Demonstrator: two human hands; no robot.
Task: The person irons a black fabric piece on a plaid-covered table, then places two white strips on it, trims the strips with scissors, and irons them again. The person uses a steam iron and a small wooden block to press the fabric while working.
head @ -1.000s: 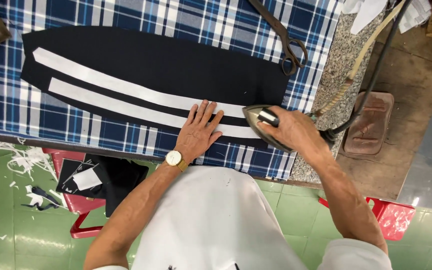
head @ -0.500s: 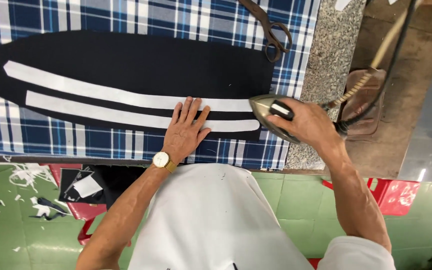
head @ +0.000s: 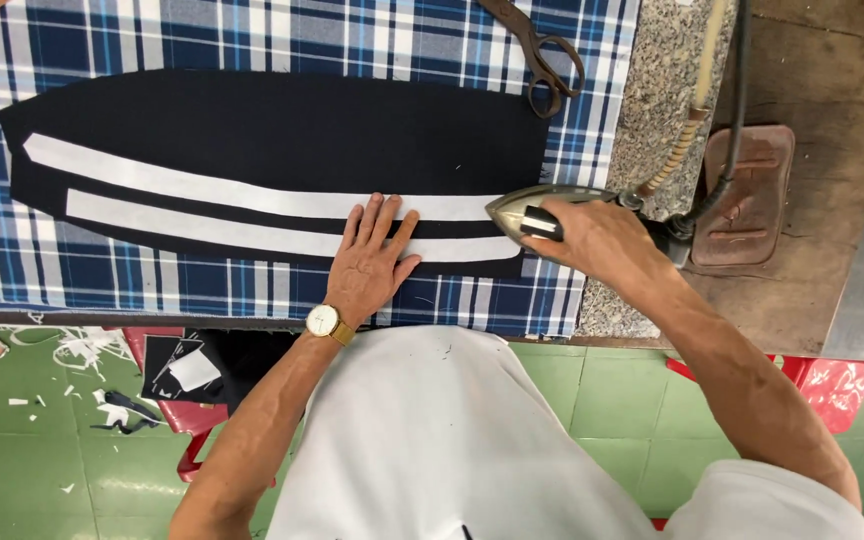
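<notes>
The left hand (head: 370, 258) lay flat and open on the black fabric piece (head: 282, 150), with the fingers spread and the fingertips (head: 380, 205) touching the lower white strip (head: 252, 235). A gold wristwatch (head: 324, 321) was on that wrist. The right hand (head: 597, 240) was closed around the handle of the iron (head: 514, 209) (a metal one, with its pointed nose turned to the left). The nose of the iron was at the right end of the black piece, just beside the ends of the two white strips; I could not tell whether the sole was pressing on the cloth or was a little above it.

The black piece was long and lay across the blue checked cloth (head: 352, 40) that covered the table. The upper white strip (head: 252, 195) ran almost parallel to the lower one, with a narrow black band between them.

Old dark scissors (head: 537, 55) lay on the checked cloth above the right end of the black piece. The cord of the iron (head: 732, 130) went up to the top edge, over a speckled stone surface (head: 657, 90). A brown iron rest (head: 747, 195) stood to the right of it, on a wooden top. Below the table edge, a red stool (head: 187, 415) carried dark cloth scraps, on a green tiled floor (head: 42, 470).
</notes>
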